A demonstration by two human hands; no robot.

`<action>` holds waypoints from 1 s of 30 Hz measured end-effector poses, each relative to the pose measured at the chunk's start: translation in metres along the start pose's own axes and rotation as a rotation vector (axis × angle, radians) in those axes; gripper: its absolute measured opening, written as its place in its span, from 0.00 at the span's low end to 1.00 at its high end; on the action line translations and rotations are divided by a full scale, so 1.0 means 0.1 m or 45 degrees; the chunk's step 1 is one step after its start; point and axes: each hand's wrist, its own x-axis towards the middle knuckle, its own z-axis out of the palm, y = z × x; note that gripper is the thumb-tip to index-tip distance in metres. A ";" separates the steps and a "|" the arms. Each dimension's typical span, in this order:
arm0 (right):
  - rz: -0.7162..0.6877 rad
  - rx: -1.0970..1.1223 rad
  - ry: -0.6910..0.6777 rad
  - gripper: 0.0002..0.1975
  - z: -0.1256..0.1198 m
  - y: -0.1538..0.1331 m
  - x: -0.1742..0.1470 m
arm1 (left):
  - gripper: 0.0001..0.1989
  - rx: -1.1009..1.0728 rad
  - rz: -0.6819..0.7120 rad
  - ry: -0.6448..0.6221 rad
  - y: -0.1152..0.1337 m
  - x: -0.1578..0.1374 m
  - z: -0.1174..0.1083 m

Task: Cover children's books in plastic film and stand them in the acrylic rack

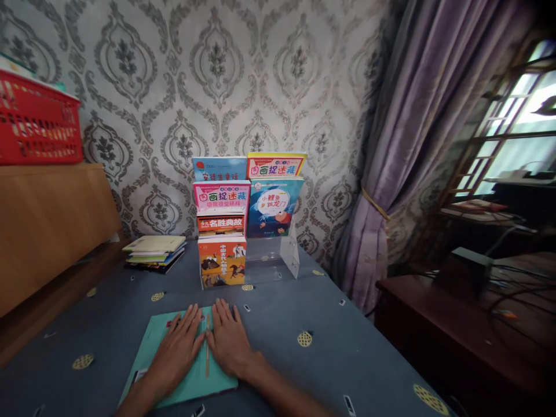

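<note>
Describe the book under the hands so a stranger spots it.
On the blue-grey tablecloth, find the clear rack. In front lies the teal book, flat under the left hand and right hand, which touch neither the racked books nor the stack.

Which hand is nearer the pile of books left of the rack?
Left. The left hand lies in front of the pile, slightly to its right; the right hand is farther right.

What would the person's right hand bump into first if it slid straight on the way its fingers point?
Probably the orange book low on the clear stand, across the tablecloth; depth is unclear, so the right hand might touch the stand's edge first.
</note>
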 end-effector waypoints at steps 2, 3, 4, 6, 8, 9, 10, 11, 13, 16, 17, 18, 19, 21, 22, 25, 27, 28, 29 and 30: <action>-0.005 0.003 -0.009 0.31 -0.01 0.00 0.00 | 0.26 0.013 0.011 0.011 -0.01 -0.04 0.02; -0.006 0.011 -0.014 0.31 -0.01 0.00 0.00 | 0.26 0.016 0.016 0.017 -0.01 -0.06 0.02; -0.006 0.021 -0.019 0.31 -0.02 0.00 -0.01 | 0.26 0.016 0.022 0.024 -0.01 -0.08 0.02; 0.002 0.037 -0.025 0.31 -0.02 -0.01 -0.01 | 0.27 0.004 0.036 0.039 -0.03 -0.13 0.01; 0.013 0.039 -0.023 0.31 -0.02 -0.01 -0.01 | 0.27 -0.016 0.050 0.056 -0.04 -0.17 0.01; 0.016 0.036 -0.016 0.31 -0.01 -0.01 -0.01 | 0.27 -0.027 0.052 0.066 -0.04 -0.19 0.01; 0.017 0.034 -0.009 0.31 0.00 -0.01 -0.01 | 0.27 -0.036 0.048 0.075 -0.04 -0.20 0.01; 0.018 0.034 -0.002 0.32 0.00 -0.01 -0.02 | 0.27 -0.041 0.044 0.083 -0.04 -0.20 0.01; 0.027 0.039 0.009 0.32 0.00 -0.01 -0.04 | 0.27 -0.038 0.038 0.089 -0.03 -0.19 0.01; 0.039 0.050 0.004 0.34 0.00 -0.01 -0.10 | 0.27 -0.010 0.043 0.083 -0.03 -0.18 0.00; 0.037 0.055 0.000 0.34 -0.01 -0.01 -0.13 | 0.27 -0.001 0.045 0.078 -0.02 -0.18 0.00; 0.033 0.060 -0.004 0.35 -0.01 0.00 -0.16 | 0.27 0.004 0.047 0.072 -0.02 -0.17 -0.01; 0.030 0.065 -0.004 0.35 -0.01 0.00 -0.19 | 0.27 0.004 0.048 0.069 -0.02 -0.17 -0.02; 0.024 0.070 0.000 0.34 -0.01 0.00 -0.27 | 0.27 -0.008 0.041 0.062 -0.02 -0.17 -0.02; 0.021 0.069 0.000 0.34 -0.01 0.01 -0.30 | 0.27 -0.018 0.036 0.058 -0.02 -0.17 -0.03; 0.010 0.056 -0.023 0.36 0.00 0.02 -0.37 | 0.27 -0.043 0.012 0.034 0.00 -0.18 -0.04; -0.009 0.052 -0.035 0.37 0.01 0.02 -0.41 | 0.27 -0.053 -0.003 0.027 0.01 -0.18 -0.05; -0.024 0.052 -0.037 0.37 0.00 0.03 -0.43 | 0.26 -0.056 -0.011 0.031 0.02 -0.18 -0.06; -0.043 0.053 -0.041 0.37 0.00 0.03 -0.45 | 0.26 -0.059 -0.017 0.042 0.03 -0.17 -0.07; -0.058 0.054 -0.045 0.37 -0.01 0.03 -0.48 | 0.26 -0.063 -0.020 0.058 0.04 -0.17 -0.08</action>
